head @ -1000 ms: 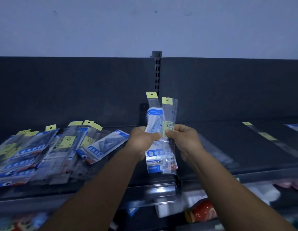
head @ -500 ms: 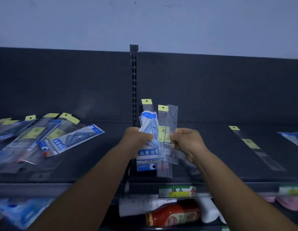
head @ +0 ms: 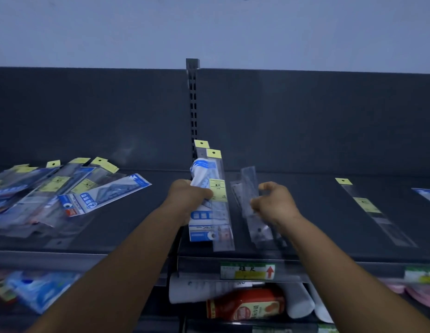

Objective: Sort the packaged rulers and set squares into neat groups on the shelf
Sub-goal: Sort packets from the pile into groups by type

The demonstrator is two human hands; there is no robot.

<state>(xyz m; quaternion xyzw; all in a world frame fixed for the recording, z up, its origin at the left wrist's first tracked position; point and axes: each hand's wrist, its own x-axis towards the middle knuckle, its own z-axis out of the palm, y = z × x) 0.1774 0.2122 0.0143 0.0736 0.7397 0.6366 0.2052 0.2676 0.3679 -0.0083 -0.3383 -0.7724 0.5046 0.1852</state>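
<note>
My left hand [head: 188,200] is closed around a bundle of packets [head: 209,200] held upright above the dark shelf [head: 317,234], just right of the slotted upright post [head: 193,99]. I can identify a blue-and-white set square packet [head: 200,217] at the front left of the bundle and clear ruler sleeves with yellow header tags [head: 213,153] behind it; I cannot count the sleeves, since they overlap. My right hand [head: 274,205] is beside a separate clear ruler packet [head: 251,203], with the fingers curled and the thumb apart from them. Motion blur there prevents me from confirming whether the fingers pinch the packet or merely sit next to it. The lower end of that packet is smeared and its outline is lost against the shelf. On the left section of the shelf lies a loose pile of packets [head: 53,195], overlapping and cut off by the left frame edge. To the right, a single ruler sleeve [head: 375,212] lies flat, well apart from my hands, and a blue-edged packet [head: 426,195] is cropped at the right border. Below the shelf edge, a price label [head: 247,270] shows a red arrow, and a red bottle [head: 245,306] lies blurred.
</note>
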